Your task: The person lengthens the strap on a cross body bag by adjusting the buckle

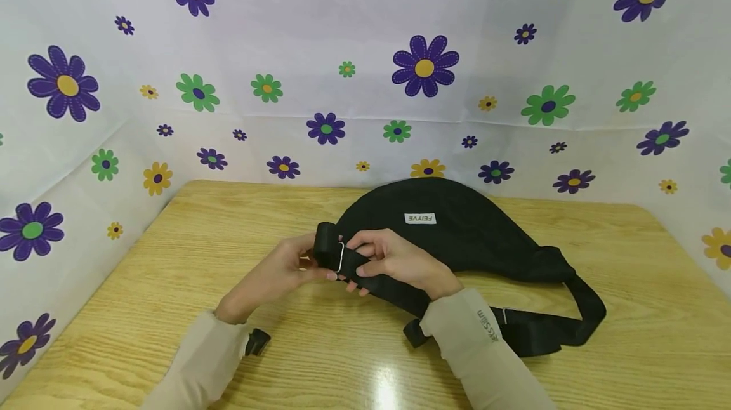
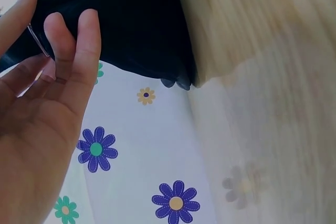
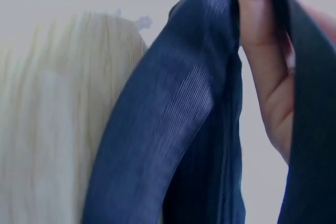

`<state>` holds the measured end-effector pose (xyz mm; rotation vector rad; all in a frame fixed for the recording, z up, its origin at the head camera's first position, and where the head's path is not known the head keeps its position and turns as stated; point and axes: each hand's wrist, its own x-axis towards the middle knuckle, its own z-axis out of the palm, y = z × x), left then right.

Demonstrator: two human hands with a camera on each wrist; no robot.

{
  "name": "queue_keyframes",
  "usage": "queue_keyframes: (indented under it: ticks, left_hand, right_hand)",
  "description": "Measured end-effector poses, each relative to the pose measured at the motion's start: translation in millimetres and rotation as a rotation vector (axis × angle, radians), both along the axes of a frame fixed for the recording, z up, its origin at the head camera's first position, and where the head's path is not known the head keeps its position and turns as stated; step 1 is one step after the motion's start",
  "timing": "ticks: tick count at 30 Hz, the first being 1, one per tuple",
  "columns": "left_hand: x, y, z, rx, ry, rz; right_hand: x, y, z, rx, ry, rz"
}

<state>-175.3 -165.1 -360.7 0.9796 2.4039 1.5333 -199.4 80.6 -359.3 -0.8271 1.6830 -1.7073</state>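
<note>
A black waist bag (image 1: pixel 457 242) with a small white label (image 1: pixel 419 218) lies at the back of the table. At its left end, my left hand (image 1: pixel 273 275) pinches the black webbing strap (image 1: pixel 402 296) beside a silver metal slider (image 1: pixel 341 257). A loop of webbing (image 1: pixel 327 242) stands up over the left fingers. Just right of the slider, my right hand (image 1: pixel 402 261) holds the strap between thumb and fingers. In the left wrist view, two fingers of the left hand (image 2: pixel 52 103) extend in front of the black fabric. Webbing partly covers the right hand (image 3: pixel 268 72) in the right wrist view.
A black buckle piece (image 1: pixel 258 341) lies by the left sleeve. Another rolled strap end (image 1: pixel 415 332) sits beside the right sleeve. The strap's far stretch (image 1: pixel 591 308) curves round on the right, with a second metal slider (image 1: pixel 505 315). A flowered cloth (image 1: pixel 354 29) stands behind the wooden table (image 1: pixel 320 359).
</note>
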Motion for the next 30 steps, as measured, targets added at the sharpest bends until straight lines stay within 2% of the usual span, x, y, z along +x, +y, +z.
queue_keyframes:
  ticks: [7,13,16,21,23,30]
  left_hand:
    - [0.1,3.6,-0.3,-0.023,0.006,-0.013]
    - [0.9,4.8,0.8,-0.031,0.017,-0.013]
    - [1.4,4.7,1.8,-0.039,0.011,0.0]
    - [1.1,2.7,0.3,-0.04,0.005,0.006]
    - [0.7,1.7,0.1,-0.04,0.0,0.009]
    - [0.6,0.9,-0.7,-0.031,-0.02,0.014]
  right_hand:
    - [5.8,-13.8,2.4,0.027,0.043,-0.115]
    - [6.7,-13.6,2.1,0.052,0.02,-0.195]
    - [3.9,-5.5,2.4,0.086,0.001,-0.158]
    - [-1.2,11.6,3.2,0.105,-0.051,-0.005]
    - [-2.3,15.4,3.1,0.103,-0.052,0.03]
    - [-1.0,10.2,3.1,0.117,0.05,-0.015]
